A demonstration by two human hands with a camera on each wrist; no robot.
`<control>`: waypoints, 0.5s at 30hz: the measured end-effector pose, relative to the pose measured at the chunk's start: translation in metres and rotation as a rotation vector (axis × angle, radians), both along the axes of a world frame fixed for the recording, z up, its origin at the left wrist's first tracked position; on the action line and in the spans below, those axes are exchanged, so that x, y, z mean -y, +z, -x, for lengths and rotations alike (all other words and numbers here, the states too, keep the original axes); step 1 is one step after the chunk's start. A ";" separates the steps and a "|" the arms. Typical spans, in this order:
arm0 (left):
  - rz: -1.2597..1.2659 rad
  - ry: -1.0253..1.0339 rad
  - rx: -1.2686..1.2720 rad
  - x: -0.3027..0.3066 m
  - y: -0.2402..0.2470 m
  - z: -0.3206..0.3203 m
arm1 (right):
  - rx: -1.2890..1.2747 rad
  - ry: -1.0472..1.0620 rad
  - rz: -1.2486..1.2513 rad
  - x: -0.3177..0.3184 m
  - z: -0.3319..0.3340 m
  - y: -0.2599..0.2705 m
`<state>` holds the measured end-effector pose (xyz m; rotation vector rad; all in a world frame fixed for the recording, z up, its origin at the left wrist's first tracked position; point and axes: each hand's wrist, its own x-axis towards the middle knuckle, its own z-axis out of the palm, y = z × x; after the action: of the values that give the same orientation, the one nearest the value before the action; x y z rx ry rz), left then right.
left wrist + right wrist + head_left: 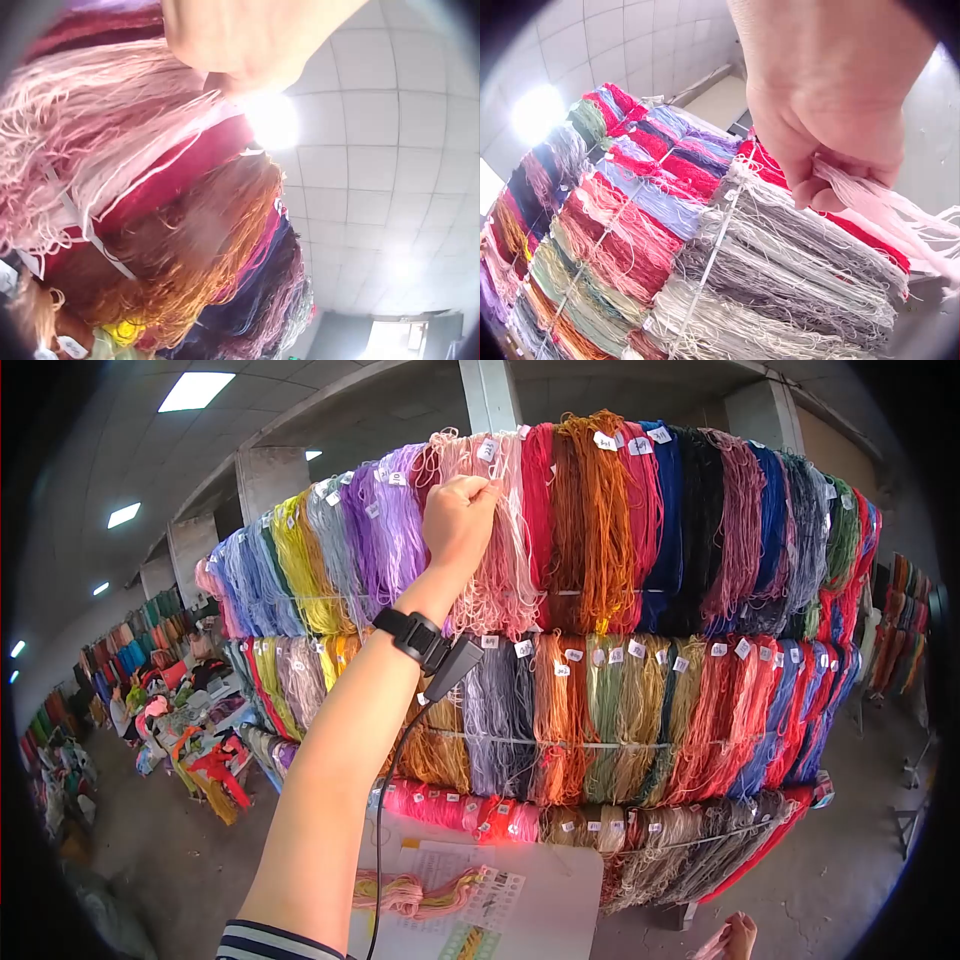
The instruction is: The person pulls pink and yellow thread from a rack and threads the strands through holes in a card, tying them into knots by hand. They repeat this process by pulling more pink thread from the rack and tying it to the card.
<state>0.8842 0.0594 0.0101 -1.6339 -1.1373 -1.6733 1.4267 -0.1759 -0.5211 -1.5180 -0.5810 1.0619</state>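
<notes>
In the head view my left hand (460, 525) is raised to the top row of the rack, among hanging pink skeins (500, 575). Its fingers are curled round pale pink thread (169, 135), which runs down from the fist in the left wrist view. Low at the right edge of the head view, my right hand (740, 937) shows only in part. The right wrist view has this right hand (829, 142) gripping a bundle of pale pink thread (885, 210), its loose strands trailing to the right. Grey skeins (780, 255) hang just beyond it.
Rows of coloured skeins with white paper tags (637, 649) hang on rack bars (610, 744). Below stands a white board (560, 890) carrying a pink and yellow skein (415, 895) and printed sheets (495, 900). A heap of coloured textiles (200, 725) lies at the left.
</notes>
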 end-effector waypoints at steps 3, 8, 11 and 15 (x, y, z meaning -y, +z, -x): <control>0.170 -0.474 0.208 0.001 -0.009 0.006 | -0.074 0.051 0.011 -0.008 0.012 -0.002; 0.313 -1.108 0.443 0.029 -0.022 -0.016 | -0.209 0.123 -0.084 -0.017 0.051 0.054; 0.461 -1.123 0.329 0.034 -0.051 -0.016 | -0.297 0.188 -0.256 -0.032 0.054 0.045; 0.595 -1.077 0.479 0.093 -0.131 -0.040 | -0.459 0.191 -0.372 -0.042 0.079 0.071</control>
<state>0.9245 -0.0339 -0.1212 -2.5980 -1.0855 -2.6675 1.3478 -0.1343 -0.4499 -0.8704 -0.5652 1.3152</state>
